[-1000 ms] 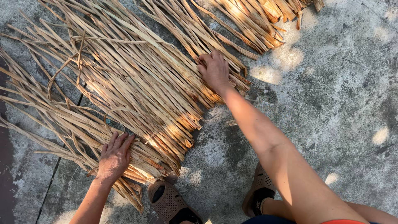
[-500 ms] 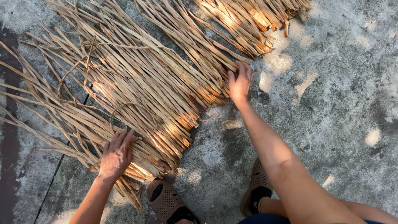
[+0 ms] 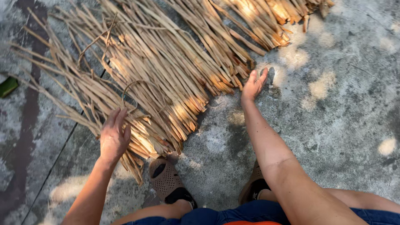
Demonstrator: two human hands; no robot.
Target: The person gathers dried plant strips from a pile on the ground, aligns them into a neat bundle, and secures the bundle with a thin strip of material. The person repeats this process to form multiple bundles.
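A wide layer of long dried straw-coloured leaf strips lies spread across the concrete floor, their cut ends pointing toward me. My left hand rests palm-down on the strips at the near left end, fingers spread. My right hand is open and edge-on just off the cut ends at the right side of the pile, over bare concrete, holding nothing. One thin strip curls up in a loop just above my left hand.
My brown perforated sandals stand on the concrete close to the strip ends. A dark seam runs diagonally through the floor on the left. A green leaf lies at the left edge.
My right hand has come off the strips and moved right, from on the pile to beside its cut ends. My left hand stays pressed on the near left strips.
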